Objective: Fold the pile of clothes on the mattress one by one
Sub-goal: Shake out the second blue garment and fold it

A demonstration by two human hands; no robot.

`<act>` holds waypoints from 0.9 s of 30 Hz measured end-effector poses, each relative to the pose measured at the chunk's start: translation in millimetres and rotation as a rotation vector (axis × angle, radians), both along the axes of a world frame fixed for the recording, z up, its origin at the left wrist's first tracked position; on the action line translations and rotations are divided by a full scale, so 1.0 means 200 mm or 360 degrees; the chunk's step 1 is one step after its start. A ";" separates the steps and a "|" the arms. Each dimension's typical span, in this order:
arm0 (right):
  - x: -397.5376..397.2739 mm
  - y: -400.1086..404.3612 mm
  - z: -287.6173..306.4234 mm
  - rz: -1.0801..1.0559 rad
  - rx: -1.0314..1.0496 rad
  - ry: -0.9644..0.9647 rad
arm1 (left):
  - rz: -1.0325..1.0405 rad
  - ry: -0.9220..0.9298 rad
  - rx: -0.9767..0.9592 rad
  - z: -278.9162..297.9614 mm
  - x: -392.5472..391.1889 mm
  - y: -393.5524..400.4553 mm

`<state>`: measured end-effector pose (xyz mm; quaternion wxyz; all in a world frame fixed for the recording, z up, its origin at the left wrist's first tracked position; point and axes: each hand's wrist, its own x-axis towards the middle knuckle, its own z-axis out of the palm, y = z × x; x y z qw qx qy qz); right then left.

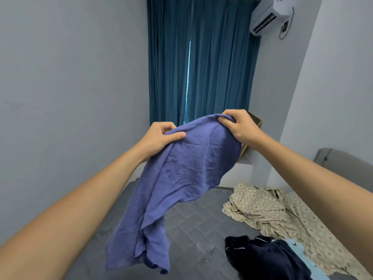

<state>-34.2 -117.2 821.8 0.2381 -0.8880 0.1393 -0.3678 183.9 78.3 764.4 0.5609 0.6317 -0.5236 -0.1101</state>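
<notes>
Overhead, from the head camera, both arms were stretched forward and raised above the mattress [193, 215], holding a blue-violet garment [177, 178] up in the air. The left hand [159, 138] gripped the garment's upper edge, with the thumb laid across the near face of the cloth and the fingers curled behind it. The right hand [240, 126] pinched a bunched fold of the same upper edge, fingers curled over the top and the knuckles toward the camera. The garment sagged between the two hands and hung down in creased folds, its lower end dangling over the grey quilted mattress; whether the hem touched the surface could not be told. On the mattress to the right lay a crumpled beige patterned cloth [268, 207], spread toward the right edge of the view. Nearer the camera, a dark navy garment [266, 259] lay in a heap, just beside a light blue item [296, 249] that was partly covered by it. Behind the hands, a teal curtain [201, 57] hung closed against the far wall, and an air conditioner [268, 17] was mounted high at the upper right.
</notes>
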 end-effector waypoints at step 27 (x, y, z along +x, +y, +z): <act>-0.04 -0.09 0.03 -0.0163 0.0053 0.0078 | -0.0037 -0.0040 0.0295 -0.47 -0.04 0.12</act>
